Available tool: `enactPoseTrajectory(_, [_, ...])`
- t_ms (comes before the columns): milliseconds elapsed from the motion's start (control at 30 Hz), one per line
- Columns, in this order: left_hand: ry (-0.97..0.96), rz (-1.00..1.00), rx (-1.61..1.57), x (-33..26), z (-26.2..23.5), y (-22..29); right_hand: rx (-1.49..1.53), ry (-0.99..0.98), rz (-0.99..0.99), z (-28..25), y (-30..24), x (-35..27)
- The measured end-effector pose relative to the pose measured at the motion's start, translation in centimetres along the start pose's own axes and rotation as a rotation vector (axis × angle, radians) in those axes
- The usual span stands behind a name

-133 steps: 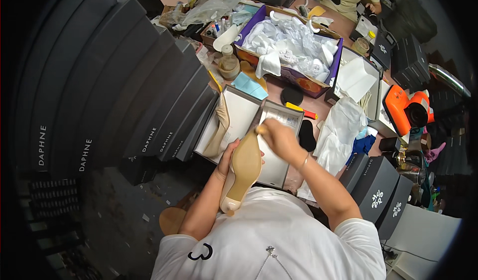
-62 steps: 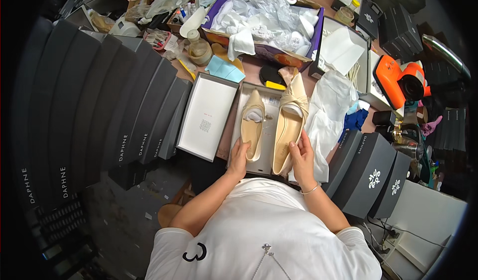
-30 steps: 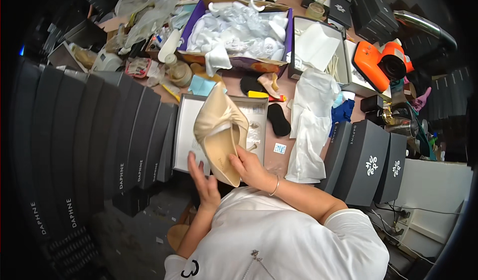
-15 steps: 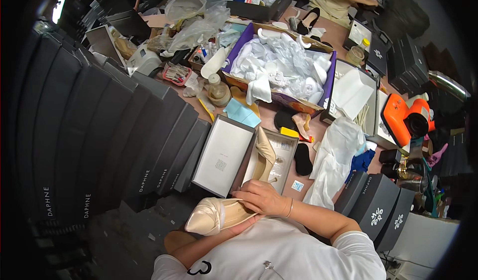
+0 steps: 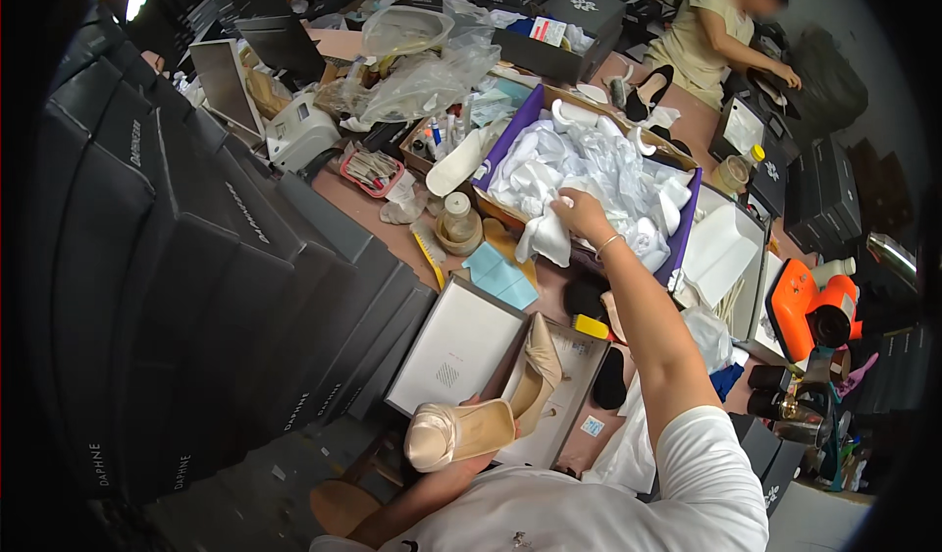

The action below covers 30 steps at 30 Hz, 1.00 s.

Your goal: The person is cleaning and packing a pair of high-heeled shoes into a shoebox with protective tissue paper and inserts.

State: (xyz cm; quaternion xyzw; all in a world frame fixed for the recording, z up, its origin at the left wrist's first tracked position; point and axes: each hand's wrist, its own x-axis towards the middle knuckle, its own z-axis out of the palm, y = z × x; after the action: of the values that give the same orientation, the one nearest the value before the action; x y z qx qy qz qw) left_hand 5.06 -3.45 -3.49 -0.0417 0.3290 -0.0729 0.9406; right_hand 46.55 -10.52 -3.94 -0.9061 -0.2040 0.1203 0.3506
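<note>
A beige satin pointed shoe (image 5: 432, 439) with a knotted band across its toe rests in my left hand (image 5: 469, 468), which grips it from below. Its mate, another beige shoe (image 5: 535, 370), lies in the open grey shoe box (image 5: 577, 424), right beside the held one. My right arm is stretched forward, and my right hand (image 5: 586, 216) pinches at the crumpled white tissue paper (image 5: 545, 238) at the near side of a purple carton (image 5: 693, 223). The fingertips are partly hidden against the paper.
Stacked dark shoe boxes (image 5: 245, 297) rise along the left. A grey box lid (image 5: 456, 346) lies beside the open box. Around them are a glass jar (image 5: 457, 226), a yellow-handled brush (image 5: 428, 253) and an orange hair dryer (image 5: 832, 312). Across the table, a person (image 5: 706, 37) handles a dark shoe.
My right hand has left the held shoe and reached forward to the tissue paper. The shoe in my left hand has shifted right and nearer the open box. The view has tilted up.
</note>
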Motion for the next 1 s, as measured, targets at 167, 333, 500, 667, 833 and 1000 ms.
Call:
enactPoseTrajectory(167, [-0.016,0.041,0.051,0.7,-0.9,0.6,0.452,0.177,-0.033,1.1,2.8,-0.7])
enactPoseTrajectory(333, [0.016,0.062,0.073,-0.5,0.4,1.2,1.178,-0.021,-0.007,-3.1,-2.8,-11.7])
enactPoseTrajectory(500, [-0.095,0.077,0.057,-0.4,0.1,0.0,1.056,-0.120,-0.075,-3.9,-5.6,-21.7])
enactPoseTrajectory(667, [-0.156,0.186,0.133,-2.1,-0.8,-0.2,0.980,-0.328,0.027,0.4,-5.0,-30.9])
enactPoseTrajectory(833, [0.008,0.330,0.276,-3.2,-3.3,-1.2,0.898,-0.304,0.100,3.6,-5.6,-35.6])
enactPoseTrajectory(1000, [0.003,0.300,0.224,-3.9,-4.1,-1.2,0.878,-0.241,0.068,1.9,-7.9,-30.5])
